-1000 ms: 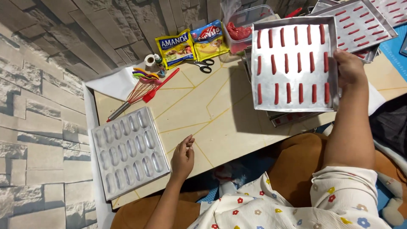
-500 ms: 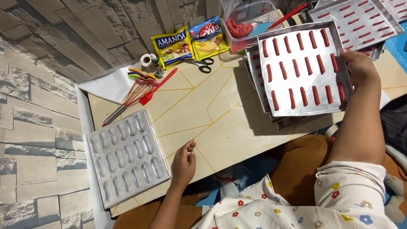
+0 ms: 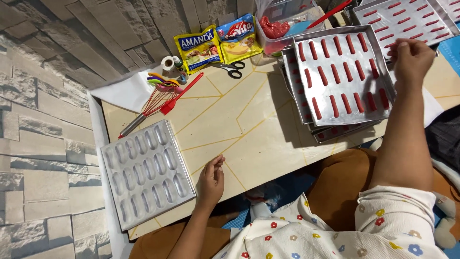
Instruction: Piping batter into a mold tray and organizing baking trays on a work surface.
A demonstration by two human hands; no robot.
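**Thin metal trays, soft red dough: grab by the rim only**

Starting far left: empty oval-cavity mould tray [image 3: 146, 173] lying flat at the near-left corner of the low table [image 3: 249, 129]. Looks like thin pressed metal, so probably light, stiff enough, a bit slick. Just right of it, left hand [image 3: 211, 182] resting palm-down on the tabletop, fingers loosely open, holding nothing, close to the mould's edge but not touching it.

Further back: red-handled whisk [image 3: 148, 108] and bright measuring spoons [image 3: 163, 82], then two snack-style packets [image 3: 218, 42] and scissors [image 3: 233, 70].

Over to the right: flat baking tray [image 3: 342, 76] carrying rows of short red dough strips [image 3: 334, 106], sitting on top of a stack of similar trays. Right hand [image 3: 410, 60] at its far right edge, fingers curled down over the rim; can't tell whether actually pinching it or just resting there.

Handling guess: tray itself light and rigid, but strips look soft and easy to smear or slide. Best held by the raised rim, kept level, fingers well off the dough. Rim possibly thin and sharp-ish too.
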